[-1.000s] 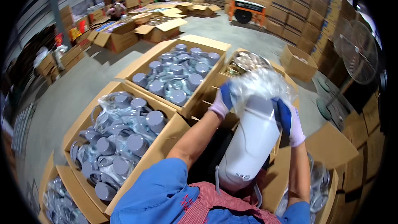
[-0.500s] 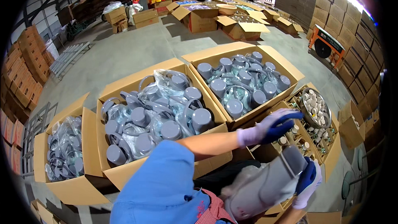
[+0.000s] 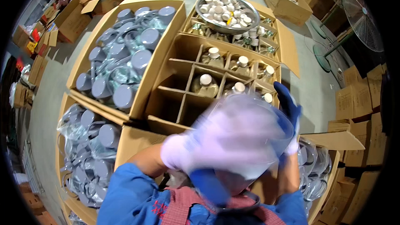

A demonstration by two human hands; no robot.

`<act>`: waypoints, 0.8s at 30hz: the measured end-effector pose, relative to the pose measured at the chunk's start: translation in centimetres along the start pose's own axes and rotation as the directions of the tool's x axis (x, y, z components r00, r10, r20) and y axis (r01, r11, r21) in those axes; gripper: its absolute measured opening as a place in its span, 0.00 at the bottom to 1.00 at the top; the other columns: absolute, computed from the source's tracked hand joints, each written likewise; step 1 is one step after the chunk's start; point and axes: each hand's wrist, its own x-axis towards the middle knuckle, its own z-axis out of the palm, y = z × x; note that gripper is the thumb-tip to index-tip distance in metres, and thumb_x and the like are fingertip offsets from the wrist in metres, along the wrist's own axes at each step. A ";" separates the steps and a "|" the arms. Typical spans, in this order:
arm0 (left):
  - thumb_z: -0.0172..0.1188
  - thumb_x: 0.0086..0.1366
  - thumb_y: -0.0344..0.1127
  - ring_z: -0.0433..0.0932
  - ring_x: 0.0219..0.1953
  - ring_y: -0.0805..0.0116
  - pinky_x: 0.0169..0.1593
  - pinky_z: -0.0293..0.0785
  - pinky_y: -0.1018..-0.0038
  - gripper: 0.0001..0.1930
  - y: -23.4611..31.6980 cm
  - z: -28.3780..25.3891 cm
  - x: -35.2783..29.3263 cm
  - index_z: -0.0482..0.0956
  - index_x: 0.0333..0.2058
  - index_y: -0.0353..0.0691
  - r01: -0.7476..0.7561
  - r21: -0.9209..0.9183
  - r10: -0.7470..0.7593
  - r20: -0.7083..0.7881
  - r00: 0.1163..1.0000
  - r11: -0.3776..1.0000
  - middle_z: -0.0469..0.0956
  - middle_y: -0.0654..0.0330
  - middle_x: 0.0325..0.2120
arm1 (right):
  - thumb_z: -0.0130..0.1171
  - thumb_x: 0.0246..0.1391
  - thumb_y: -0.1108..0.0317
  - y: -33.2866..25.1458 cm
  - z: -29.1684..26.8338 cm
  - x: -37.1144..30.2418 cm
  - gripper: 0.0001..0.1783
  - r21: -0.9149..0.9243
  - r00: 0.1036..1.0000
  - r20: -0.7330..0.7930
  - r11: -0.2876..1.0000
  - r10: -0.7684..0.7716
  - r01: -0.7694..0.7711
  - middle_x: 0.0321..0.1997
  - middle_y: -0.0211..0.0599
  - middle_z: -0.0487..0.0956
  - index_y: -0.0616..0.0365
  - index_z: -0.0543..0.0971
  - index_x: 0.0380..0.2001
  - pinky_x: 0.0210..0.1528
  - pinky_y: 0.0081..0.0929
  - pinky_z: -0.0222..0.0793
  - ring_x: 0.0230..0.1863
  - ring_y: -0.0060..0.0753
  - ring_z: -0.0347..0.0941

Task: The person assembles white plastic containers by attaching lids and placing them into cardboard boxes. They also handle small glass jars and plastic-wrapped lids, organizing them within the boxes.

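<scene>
The handling looks to be partway: the translucent, greyish vessel [image 3: 246, 177] is in the person's hands, held above the near edge of the divided carton [image 3: 164, 118], rather than set down in any box. What is left to do with it cannot be told. In that carton, six white-capped bottles [image 3: 206, 84] show, grouped toward its far and right edges, so the grid seems only partly filled.

The vessel looks smooth, with a see-through round rim toward its right end (blur smears most of the outline, so its full shape is unsure). The left hand [image 3: 229, 133], gloved in lilac and blue, lies across it; whether that grip is pinching or merely passing over, I cannot tell. The right hand [image 3: 289, 112] has its fingers extended just beside the rim; contact is unclear. Grey pieces in clear film [image 3: 112, 71] fill the carton off the left edge.
</scene>
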 end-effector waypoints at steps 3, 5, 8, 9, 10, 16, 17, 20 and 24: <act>0.59 0.57 0.42 0.71 0.59 0.52 0.63 0.63 0.54 0.28 -3.9 -0.4 1.1 0.73 0.56 0.37 0.308 -0.118 -0.322 -0.131 0.937 0.944 0.74 0.50 0.54 | 0.36 0.62 0.32 -2.2 0.1 0.2 0.47 0.270 0.987 0.016 0.951 -0.159 0.149 0.61 0.53 0.74 0.70 0.72 0.58 0.69 0.42 0.57 0.64 0.50 0.68; 0.59 0.57 0.42 0.72 0.58 0.54 0.64 0.63 0.55 0.29 -2.5 -1.6 3.0 0.72 0.57 0.37 0.223 -0.072 -0.210 0.152 0.966 0.972 0.74 0.51 0.54 | 0.39 0.65 0.43 -0.2 -0.6 1.1 0.38 0.221 0.978 0.130 0.966 -0.162 0.131 0.59 0.52 0.76 0.70 0.74 0.56 0.68 0.42 0.59 0.62 0.49 0.71; 0.52 0.67 0.39 0.70 0.61 0.59 0.67 0.62 0.62 0.25 -3.6 -1.0 4.3 0.68 0.61 0.33 0.569 -0.540 -0.695 -0.041 0.718 0.620 0.74 0.52 0.56 | 0.46 0.64 0.60 1.1 -0.1 2.5 0.25 0.201 0.993 -0.104 0.977 -0.051 0.071 0.59 0.50 0.77 0.69 0.76 0.54 0.66 0.39 0.62 0.61 0.46 0.72; 0.50 0.69 0.40 0.69 0.63 0.60 0.67 0.60 0.63 0.25 -5.9 0.2 3.5 0.68 0.61 0.32 0.499 -0.485 -0.613 -0.101 0.783 0.718 0.73 0.51 0.57 | 0.46 0.65 0.58 -0.1 -0.3 3.0 0.24 0.070 0.988 -0.065 0.987 -0.137 0.141 0.56 0.48 0.78 0.68 0.77 0.52 0.63 0.37 0.64 0.58 0.43 0.73; 0.48 0.71 0.42 0.68 0.64 0.60 0.68 0.59 0.65 0.25 -8.3 0.9 2.6 0.68 0.61 0.32 0.427 -0.421 -0.531 -0.166 0.831 0.800 0.72 0.50 0.59 | 0.47 0.66 0.57 -1.5 -0.1 4.0 0.24 -0.095 0.975 0.035 0.970 -0.220 0.223 0.52 0.45 0.80 0.68 0.78 0.49 0.60 0.35 0.66 0.55 0.39 0.74; 0.56 0.66 0.33 0.80 0.48 0.55 0.53 0.73 0.69 0.17 -22.6 3.0 0.1 0.75 0.52 0.34 0.416 -0.375 -0.534 -0.304 0.789 0.828 0.80 0.49 0.45 | 0.45 0.69 0.47 8.7 1.3 11.1 0.30 0.662 0.887 0.021 0.659 0.461 -0.358 0.43 0.41 0.83 0.67 0.80 0.46 0.48 0.27 0.73 0.42 0.30 0.79; 0.57 0.66 0.39 0.79 0.46 0.51 0.52 0.73 0.64 0.20 -24.9 4.5 -3.3 0.73 0.54 0.37 0.570 0.047 -0.544 -0.243 0.803 0.820 0.78 0.48 0.44 | 0.43 0.70 0.45 12.1 1.3 10.8 0.32 0.737 0.838 0.062 0.542 0.542 -0.405 0.43 0.41 0.83 0.68 0.79 0.48 0.49 0.27 0.73 0.42 0.31 0.79; 0.67 0.57 0.48 0.75 0.46 0.41 0.50 0.72 0.55 0.29 -28.2 6.9 -10.0 0.72 0.54 0.40 0.591 0.570 -0.724 0.009 0.689 0.570 0.74 0.45 0.43 | 0.48 0.69 0.50 23.1 3.0 6.3 0.27 0.654 0.841 -0.029 0.646 0.541 -0.393 0.49 0.41 0.81 0.66 0.78 0.50 0.56 0.33 0.70 0.51 0.36 0.76; 0.68 0.55 0.44 0.74 0.44 0.45 0.47 0.72 0.55 0.28 -26.1 3.8 -7.3 0.71 0.52 0.41 0.448 0.610 -0.555 -0.015 0.831 0.654 0.73 0.48 0.39 | 0.61 0.61 0.59 20.3 3.7 3.8 0.21 -0.538 0.911 -0.393 0.834 -0.121 -0.122 0.53 0.56 0.77 0.62 0.77 0.51 0.59 0.37 0.67 0.57 0.51 0.73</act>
